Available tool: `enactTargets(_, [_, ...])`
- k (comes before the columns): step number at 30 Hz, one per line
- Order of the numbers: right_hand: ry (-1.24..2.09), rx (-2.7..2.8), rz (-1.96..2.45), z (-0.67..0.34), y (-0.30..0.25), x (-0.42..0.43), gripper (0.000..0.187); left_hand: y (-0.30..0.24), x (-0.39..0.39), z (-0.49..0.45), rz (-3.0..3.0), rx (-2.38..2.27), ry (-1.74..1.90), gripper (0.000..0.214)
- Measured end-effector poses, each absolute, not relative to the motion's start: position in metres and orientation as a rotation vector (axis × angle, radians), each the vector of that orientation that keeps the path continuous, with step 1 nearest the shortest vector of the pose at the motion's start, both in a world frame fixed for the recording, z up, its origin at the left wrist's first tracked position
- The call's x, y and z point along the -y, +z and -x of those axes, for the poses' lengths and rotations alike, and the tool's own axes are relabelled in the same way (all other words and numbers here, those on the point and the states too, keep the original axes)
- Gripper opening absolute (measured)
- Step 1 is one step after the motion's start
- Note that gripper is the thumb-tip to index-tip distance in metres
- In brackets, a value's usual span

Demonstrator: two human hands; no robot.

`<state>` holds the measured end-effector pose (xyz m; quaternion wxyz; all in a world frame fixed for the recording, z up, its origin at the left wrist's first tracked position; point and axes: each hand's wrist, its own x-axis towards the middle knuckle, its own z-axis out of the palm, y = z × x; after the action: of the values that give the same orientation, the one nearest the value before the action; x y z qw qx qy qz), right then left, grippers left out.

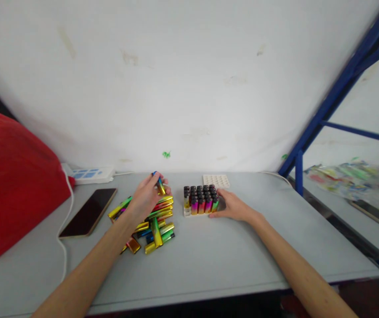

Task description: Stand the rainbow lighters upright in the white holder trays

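A heap of shiny multicoloured lighters [156, 223] lies on the grey table [209, 260]. My left hand [147, 196] is over the heap, its fingers closed on one lighter [160, 184] held above the pile. To the right stands a white tray [186, 213] filled with several upright lighters [200, 199] with black tops. My right hand [231, 205] rests on the table against the tray's right side, fingers curled lightly at its edge.
An empty white tray [216, 180] lies behind the filled one. A dark phone [89, 211] with a white cable, a white power strip [89, 175] and a red bag [13, 185] sit at the left. A blue metal frame [325, 110] stands at the right.
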<state>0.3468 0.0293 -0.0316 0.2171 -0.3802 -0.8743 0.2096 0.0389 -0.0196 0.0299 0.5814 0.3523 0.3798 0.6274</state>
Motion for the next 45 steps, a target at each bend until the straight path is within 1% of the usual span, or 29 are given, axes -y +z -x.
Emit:
enactTargets(2, [0.576,2.425,1.07,-0.347,-0.032,-0.029,0.063,0.028,0.025,-0.046,-0.825,-0.829,1.326,0.025])
enactTargets(7, [0.576,2.437,1.085,-0.347,-0.031,-0.029,0.065,0.022,0.029,-0.054,-0.835,-0.84,1.118,0.042])
enactTargets(21, [0.577,2.429,1.072,-0.346,-0.031,-0.028,0.062,0.008,0.025,-0.058,-0.999,-0.98,1.086,0.046])
enactTargets(30, [0.581,2.435,1.093,-0.346,-0.03,-0.028,0.063,0.018,0.027,-0.063,-0.883,-0.957,1.041,0.042])
enactTargets(39, [0.595,2.434,1.083,-0.345,-0.03,-0.029,0.063,0.015,0.03,-0.069,-0.821,-0.938,1.085,0.025])
enactTargets(41, [0.599,2.427,1.074,-0.346,-0.031,-0.029,0.063,0.012,0.029,-0.069,-0.84,-0.972,1.066,0.026])
enactTargets(45, [0.625,2.406,1.054,-0.346,-0.031,-0.029,0.063,0.006,0.028,-0.067,-0.926,-0.975,1.038,0.033])
